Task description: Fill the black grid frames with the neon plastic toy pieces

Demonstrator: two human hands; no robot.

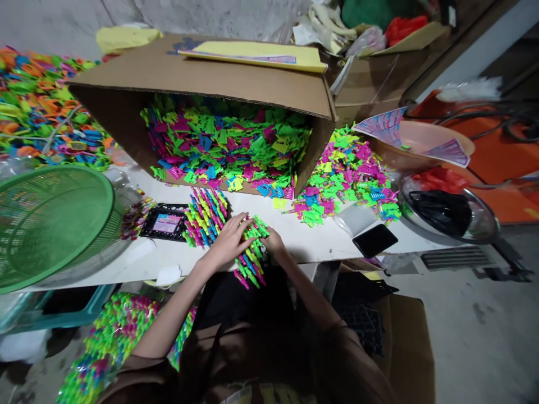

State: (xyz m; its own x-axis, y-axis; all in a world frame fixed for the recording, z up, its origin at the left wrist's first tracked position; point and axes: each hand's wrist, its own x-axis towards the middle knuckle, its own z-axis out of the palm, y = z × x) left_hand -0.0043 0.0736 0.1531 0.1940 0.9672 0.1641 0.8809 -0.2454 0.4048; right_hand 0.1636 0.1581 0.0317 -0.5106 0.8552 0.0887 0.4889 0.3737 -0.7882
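At the near table edge we note our left hand (229,242) lying flat, fingers spread over a row of bright plastic pieces (251,252) — our right hand (274,242) meets it from the other side, its fingers hidden, so we cannot tell their grip. Leftward stand a green basket (50,219), a black tray (166,223) and a second stacked row (206,216). Behind lies a tipped cardboard box (202,78) — spilling pieces. Right of the hands rests a black phone (374,240). The row runs under our left fingertips, overhanging the edge.
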